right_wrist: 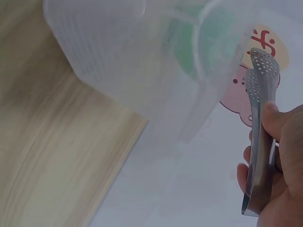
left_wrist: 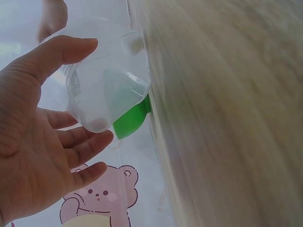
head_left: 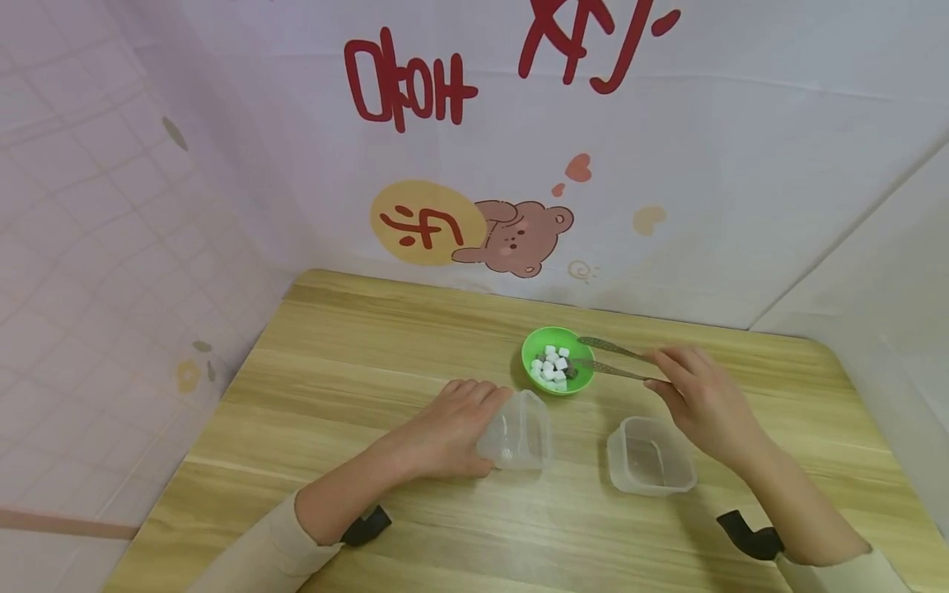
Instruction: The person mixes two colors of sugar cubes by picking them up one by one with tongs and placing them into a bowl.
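Note:
My right hand (head_left: 704, 403) grips metal tongs (right_wrist: 261, 142) with perforated tips. In the head view the tongs' parted tips reach over the green bowl (head_left: 529, 371), which holds several small white cubes (head_left: 549, 368) and a few dark grey-brown ones. Between thumb and fingers, my left hand (head_left: 455, 428) holds a translucent plastic container (head_left: 522, 432) just in front of the bowl. In the left wrist view, this container (left_wrist: 104, 75) partly covers the green bowl (left_wrist: 131, 122). A second translucent container (head_left: 651, 457) stands on the table below my right hand.
The wood-grain table (head_left: 356, 346) meets a white cloth backdrop (head_left: 704, 181) printed with red characters and a bear (head_left: 522, 239). Pale cloth walls border the left and right sides. Black bands show at both wrists.

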The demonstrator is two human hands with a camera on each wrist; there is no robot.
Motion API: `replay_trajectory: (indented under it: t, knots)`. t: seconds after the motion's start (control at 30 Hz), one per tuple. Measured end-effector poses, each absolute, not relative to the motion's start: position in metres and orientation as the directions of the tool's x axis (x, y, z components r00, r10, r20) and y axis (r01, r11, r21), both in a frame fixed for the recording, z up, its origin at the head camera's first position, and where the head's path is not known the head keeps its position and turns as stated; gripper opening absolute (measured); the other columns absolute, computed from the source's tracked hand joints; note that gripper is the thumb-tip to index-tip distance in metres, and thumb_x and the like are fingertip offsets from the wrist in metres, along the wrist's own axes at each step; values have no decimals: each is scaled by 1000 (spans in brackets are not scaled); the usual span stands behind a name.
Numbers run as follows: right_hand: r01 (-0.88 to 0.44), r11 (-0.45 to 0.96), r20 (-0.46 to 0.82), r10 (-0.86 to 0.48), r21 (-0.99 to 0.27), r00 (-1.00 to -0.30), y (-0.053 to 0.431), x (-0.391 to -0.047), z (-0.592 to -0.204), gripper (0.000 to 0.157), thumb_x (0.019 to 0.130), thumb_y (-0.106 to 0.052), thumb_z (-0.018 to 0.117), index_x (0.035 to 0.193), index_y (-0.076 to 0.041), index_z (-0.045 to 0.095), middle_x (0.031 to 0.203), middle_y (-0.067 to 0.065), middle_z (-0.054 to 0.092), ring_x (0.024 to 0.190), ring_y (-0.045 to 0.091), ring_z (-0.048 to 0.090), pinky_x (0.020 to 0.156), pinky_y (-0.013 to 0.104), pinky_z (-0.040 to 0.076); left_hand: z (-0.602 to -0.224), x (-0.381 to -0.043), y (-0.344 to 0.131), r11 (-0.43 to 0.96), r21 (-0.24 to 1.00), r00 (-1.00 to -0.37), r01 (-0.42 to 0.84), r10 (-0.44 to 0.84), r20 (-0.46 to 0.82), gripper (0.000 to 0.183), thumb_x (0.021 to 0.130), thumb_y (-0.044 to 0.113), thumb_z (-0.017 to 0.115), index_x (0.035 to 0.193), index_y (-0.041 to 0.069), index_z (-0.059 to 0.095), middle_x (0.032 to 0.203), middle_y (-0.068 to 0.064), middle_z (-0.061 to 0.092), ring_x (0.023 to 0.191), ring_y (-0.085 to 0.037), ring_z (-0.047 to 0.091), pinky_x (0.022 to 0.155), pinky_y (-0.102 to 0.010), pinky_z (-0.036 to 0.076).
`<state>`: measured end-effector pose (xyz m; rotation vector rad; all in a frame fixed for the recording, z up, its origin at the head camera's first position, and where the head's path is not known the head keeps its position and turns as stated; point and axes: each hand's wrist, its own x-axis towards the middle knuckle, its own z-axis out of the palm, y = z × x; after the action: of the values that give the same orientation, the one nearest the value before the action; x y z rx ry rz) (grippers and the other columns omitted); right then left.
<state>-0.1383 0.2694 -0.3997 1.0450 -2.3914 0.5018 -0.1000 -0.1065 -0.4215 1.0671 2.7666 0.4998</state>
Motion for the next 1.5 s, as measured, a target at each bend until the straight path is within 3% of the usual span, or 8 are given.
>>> replay_trajectory:
  t: [0.07, 0.1, 0.4, 0.67, 1.0, 1.33, 1.43, 1.5]
  knots:
    - [-759, 637, 562, -582, -134, -588, 269, -134, -399, 53, 112, -40, 45, 121, 6, 70, 108, 15, 67, 96, 30, 61, 81, 33, 45, -421, -100, -107, 694, 353, -740, 628, 672, -6, 91, 79, 38, 88, 153, 7, 43, 141, -7, 55, 127, -24, 50, 117, -44, 35]
    - [-761, 636, 567, -584, -126, -581, 269, -131, -399, 56, 112, -42, 43, 120, 7, 70, 108, 15, 67, 96, 31, 61, 82, 34, 45, -421, -100, -106, 694, 354, -741, 627, 672, -6, 91, 79, 38, 88, 153, 7, 43, 141, -7, 55, 127, -24, 50, 117, -44, 35]
    - [-794, 602, 639, -581, -80, -504, 263, -110, -400, 52, 112, -40, 47, 117, 5, 73, 107, 13, 70, 92, 32, 61, 82, 33, 44, -422, -100, -106, 693, 352, -740, 629, 673, -4, 92, 79, 38, 88, 153, 7, 43, 141, -7, 55, 128, -24, 50, 117, -45, 35]
    - [-815, 577, 628, -613, -60, -480, 253, -98, -404, 50, 113, -39, 45, 118, 2, 74, 106, 9, 71, 93, 28, 64, 86, 33, 46, -422, -100, -107, 690, 361, -739, 627, 674, -3, 93, 78, 37, 89, 153, 7, 43, 141, -7, 55, 128, -24, 50, 117, -44, 35]
    - [-813, 578, 482, -693, -74, -536, 233, -89, -409, 53, 113, -40, 39, 118, -1, 74, 110, 4, 71, 101, 24, 65, 87, 36, 52, -423, -101, -108, 688, 345, -734, 638, 679, 5, 92, 77, 33, 87, 153, 7, 42, 138, -7, 56, 128, -24, 50, 116, -44, 35]
    - [-861, 508, 429, -771, -31, -470, 213, -91, -415, 57, 114, -40, 30, 114, -3, 74, 109, 3, 71, 97, 21, 66, 84, 38, 56, -422, -101, -108, 689, 331, -733, 644, 681, 9, 91, 78, 33, 85, 153, 7, 42, 138, -7, 55, 128, -24, 49, 116, -44, 35]
    - [-869, 494, 417, -785, -27, -459, 208, -91, -416, 53, 114, -38, 34, 112, -4, 74, 107, 2, 71, 95, 20, 65, 82, 38, 57, -422, -100, -108, 689, 329, -731, 647, 682, 10, 91, 78, 33, 85, 153, 7, 42, 138, -7, 55, 128, -24, 49, 116, -44, 35]
    - [-871, 491, 395, -795, -27, -460, 205, -91, -415, 38, 111, -32, 47, 111, -5, 73, 106, 1, 70, 94, 19, 64, 82, 37, 57, -422, -100, -108, 689, 326, -731, 648, 682, 11, 91, 77, 33, 86, 153, 7, 42, 138, -7, 55, 128, -24, 50, 116, -44, 35]
